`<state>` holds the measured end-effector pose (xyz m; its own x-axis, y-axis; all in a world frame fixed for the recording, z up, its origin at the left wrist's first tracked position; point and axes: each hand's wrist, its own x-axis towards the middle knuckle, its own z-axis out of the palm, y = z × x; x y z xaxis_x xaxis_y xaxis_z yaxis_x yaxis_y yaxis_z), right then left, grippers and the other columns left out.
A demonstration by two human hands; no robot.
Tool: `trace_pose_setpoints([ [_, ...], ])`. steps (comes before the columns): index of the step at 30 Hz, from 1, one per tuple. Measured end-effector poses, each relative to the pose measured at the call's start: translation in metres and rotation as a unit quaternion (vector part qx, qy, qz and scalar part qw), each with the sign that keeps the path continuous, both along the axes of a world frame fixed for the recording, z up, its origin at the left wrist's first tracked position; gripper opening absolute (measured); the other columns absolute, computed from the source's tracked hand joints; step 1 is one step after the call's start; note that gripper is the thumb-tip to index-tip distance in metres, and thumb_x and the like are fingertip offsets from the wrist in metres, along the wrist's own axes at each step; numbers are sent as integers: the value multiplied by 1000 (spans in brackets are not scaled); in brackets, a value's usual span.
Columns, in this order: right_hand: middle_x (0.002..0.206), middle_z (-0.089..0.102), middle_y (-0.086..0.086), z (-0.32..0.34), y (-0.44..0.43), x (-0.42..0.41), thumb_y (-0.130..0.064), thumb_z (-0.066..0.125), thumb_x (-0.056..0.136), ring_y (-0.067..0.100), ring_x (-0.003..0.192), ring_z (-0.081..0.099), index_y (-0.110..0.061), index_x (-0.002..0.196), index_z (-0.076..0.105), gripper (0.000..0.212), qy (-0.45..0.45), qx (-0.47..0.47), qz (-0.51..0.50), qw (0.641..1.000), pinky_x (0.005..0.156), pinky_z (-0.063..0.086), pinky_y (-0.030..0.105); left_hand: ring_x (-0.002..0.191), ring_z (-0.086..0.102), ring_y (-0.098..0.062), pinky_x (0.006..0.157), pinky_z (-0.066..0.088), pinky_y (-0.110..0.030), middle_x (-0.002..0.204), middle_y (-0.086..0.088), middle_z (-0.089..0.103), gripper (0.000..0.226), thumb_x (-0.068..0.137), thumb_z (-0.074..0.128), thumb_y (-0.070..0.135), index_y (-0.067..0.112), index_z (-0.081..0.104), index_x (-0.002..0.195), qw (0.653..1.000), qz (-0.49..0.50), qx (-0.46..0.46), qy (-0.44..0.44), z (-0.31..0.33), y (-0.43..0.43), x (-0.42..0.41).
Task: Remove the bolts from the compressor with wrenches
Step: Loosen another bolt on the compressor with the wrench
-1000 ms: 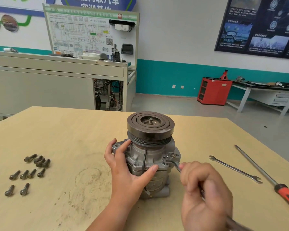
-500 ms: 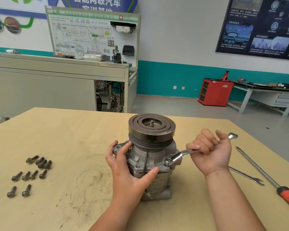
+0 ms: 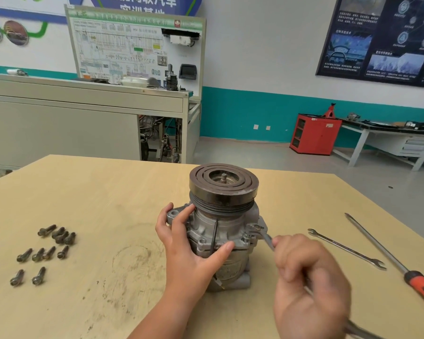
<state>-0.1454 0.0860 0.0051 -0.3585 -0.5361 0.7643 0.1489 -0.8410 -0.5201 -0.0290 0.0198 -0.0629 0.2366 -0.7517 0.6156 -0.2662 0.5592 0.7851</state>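
Observation:
A grey compressor [image 3: 220,231] with a dark pulley on top stands upright in the middle of the wooden table [image 3: 96,192]. My left hand [image 3: 189,250] grips its body from the left, thumb across the front flange. My right hand [image 3: 309,285], blurred, holds a silver wrench [image 3: 262,234] whose head sits on a bolt at the compressor's right flange. The wrench handle runs back toward me through the fist. Several removed bolts [image 3: 42,253] lie loose on the table at the left.
A second slim wrench [image 3: 345,248] and a long screwdriver with an orange handle [image 3: 387,258] lie to the right of the compressor. Beyond the table's far edge are a grey workbench, a red cabinet [image 3: 313,133] and a white table.
My right hand has swung the wrench handle from out at the right back toward me, around the bolt. My left hand and the compressor have stayed put.

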Motion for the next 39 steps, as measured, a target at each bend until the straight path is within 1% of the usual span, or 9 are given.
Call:
trace_pose_setpoints([
  [4,51,32,1,-3,10,6,-23,42,71,22,48,33,-22,54,41,17,168,25,-84,982,57,35,30,130,19,12,94,23,3,144,-1,15,75,52,72,58,38,44,119,1000,4,-3,-5,-1,-1,0],
  [9,51,29,1,1,19,10,-22,46,71,10,51,30,-20,54,38,19,278,20,-166,946,51,37,32,130,19,12,94,23,2,143,0,16,75,52,72,58,39,44,119,1000,9,-8,-3,-1,-3,0],
  [13,45,33,-6,7,12,-1,-11,42,70,17,49,32,-24,46,46,27,77,121,-29,989,60,35,30,130,19,13,92,23,4,144,5,14,74,51,72,58,44,42,118,1000,6,-2,0,-2,-2,0],
  [16,45,31,-13,24,-6,-26,-22,51,70,11,44,28,-26,44,46,27,32,122,109,986,59,38,21,132,21,8,93,24,3,142,14,13,74,51,72,58,48,41,117,1000,2,2,6,-2,-2,0],
  [19,43,18,-11,35,-49,-59,-35,58,62,9,39,17,-27,47,30,33,-41,195,266,943,51,40,18,130,22,11,92,25,4,143,12,13,75,51,72,58,46,41,118,1000,-1,4,5,-1,-1,0],
  [23,44,8,-8,29,-97,-67,-35,40,69,9,39,6,-27,51,22,27,-187,289,377,860,41,32,18,123,23,20,90,25,5,143,8,13,75,50,72,58,45,41,118,1000,2,7,-1,0,0,0],
  [27,45,19,-9,18,-84,-76,-44,35,86,9,38,15,-19,51,38,43,-359,140,386,838,50,41,20,124,22,18,91,25,5,143,10,13,76,50,72,58,44,42,118,1000,1,10,0,0,-1,0],
  [32,44,29,-12,16,-21,-46,-63,46,74,8,42,26,-23,50,45,47,-190,90,99,973,65,39,22,132,21,7,94,25,3,144,9,13,76,50,72,58,43,42,118,1000,0,9,7,-1,-1,0],
  [39,48,29,-3,4,-1,-2,-70,50,75,8,48,32,-19,50,43,58,-32,14,6,999,63,34,21,130,20,12,94,24,3,144,5,14,75,50,71,58,42,42,118,1000,1,5,2,0,-1,0],
])
